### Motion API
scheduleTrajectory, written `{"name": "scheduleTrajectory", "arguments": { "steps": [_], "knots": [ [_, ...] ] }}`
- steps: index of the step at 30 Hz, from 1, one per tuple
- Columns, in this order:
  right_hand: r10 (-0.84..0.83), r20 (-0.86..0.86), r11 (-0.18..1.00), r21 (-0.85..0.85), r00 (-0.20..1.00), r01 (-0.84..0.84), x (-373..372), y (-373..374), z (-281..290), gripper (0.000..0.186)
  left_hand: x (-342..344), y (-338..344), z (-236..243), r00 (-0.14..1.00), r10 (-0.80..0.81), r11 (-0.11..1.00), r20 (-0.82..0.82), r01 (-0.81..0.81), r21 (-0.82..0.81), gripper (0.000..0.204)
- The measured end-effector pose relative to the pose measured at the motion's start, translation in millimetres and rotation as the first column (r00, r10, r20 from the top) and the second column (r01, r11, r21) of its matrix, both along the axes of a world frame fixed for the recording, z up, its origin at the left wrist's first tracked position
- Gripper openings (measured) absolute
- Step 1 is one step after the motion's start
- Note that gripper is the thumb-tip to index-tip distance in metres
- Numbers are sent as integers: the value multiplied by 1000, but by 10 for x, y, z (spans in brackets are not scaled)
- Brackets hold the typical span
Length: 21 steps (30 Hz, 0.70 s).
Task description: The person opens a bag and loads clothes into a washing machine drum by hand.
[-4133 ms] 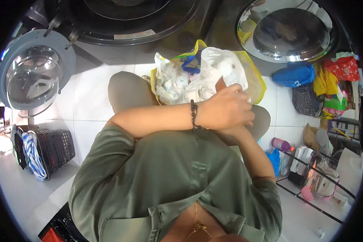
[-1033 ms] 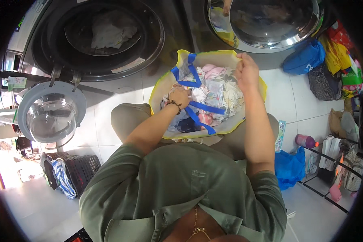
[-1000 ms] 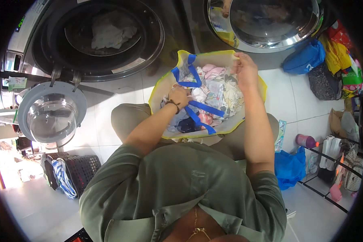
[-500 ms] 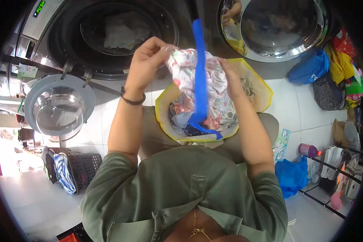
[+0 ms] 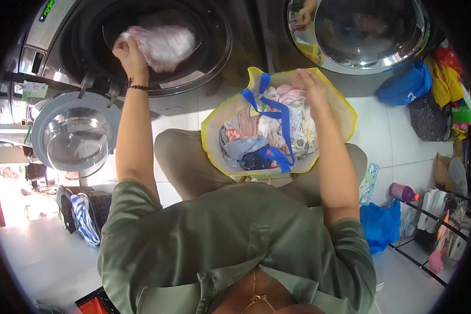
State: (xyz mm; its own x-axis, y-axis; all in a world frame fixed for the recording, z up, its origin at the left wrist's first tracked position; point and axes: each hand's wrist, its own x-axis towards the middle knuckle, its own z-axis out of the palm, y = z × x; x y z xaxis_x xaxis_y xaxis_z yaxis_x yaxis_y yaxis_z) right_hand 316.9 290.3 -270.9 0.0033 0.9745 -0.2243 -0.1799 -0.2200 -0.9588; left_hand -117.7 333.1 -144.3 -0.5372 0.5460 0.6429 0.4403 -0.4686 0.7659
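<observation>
Two hands are at work here, and I take them from the left. At the far left the round washer door [image 5: 78, 137] hangs swung open, glass facing up, with a striped basket [image 5: 83, 220] on the floor below it. My left hand [image 5: 128, 52] is raised to the mouth of the open washer drum [image 5: 152, 36], fingers closed on a bunched pale pink-and-white garment [image 5: 162, 44] that sits right at the opening, partly inside it. To do this well, I judge the bundle should be pushed well past the rubber rim before the fingers let go, so that no corner trails over the lip where the door would pinch it.

In the middle, the yellow laundry bag [image 5: 345, 112] with blue handles [image 5: 277, 112] rests on my lap, just below the drum, full of mixed clothes [image 5: 246, 131] in pink, grey and white. My right hand [image 5: 311, 86] lies on top of the pile near the bag's far rim, fingers curled down into the clothes; I cannot tell whether it has one gripped or only steadies the bag. Keeping that hand pressed there seems wise, since the bag leans toward the machines.

Further right stands a second washer [image 5: 361, 31] with its door shut, then a blue bag [image 5: 405, 83] and coloured sacks [image 5: 445, 83] against the wall.
</observation>
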Motion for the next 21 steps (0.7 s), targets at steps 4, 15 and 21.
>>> {"name": "scheduleTrajectory", "arguments": {
  "steps": [4, 15, 21],
  "knots": [
    [14, 27, 1000, 1, 1000, -14, 85, 27, 19, 33, 386, -63, -209, 768, -42, 995, -639, -27, -98, 45],
    [85, 201, 977, 178, 976, -121, 40, -9, -8, 43, 1763, -1427, -2031, -141, -967, 250, -211, -386, -888, 35],
    [280, 459, 911, 149, 843, -383, -35, -104, 2, 79, 1359, -1250, -1443, 511, -811, 287, -285, -78, -955, 32]
  ]
}}
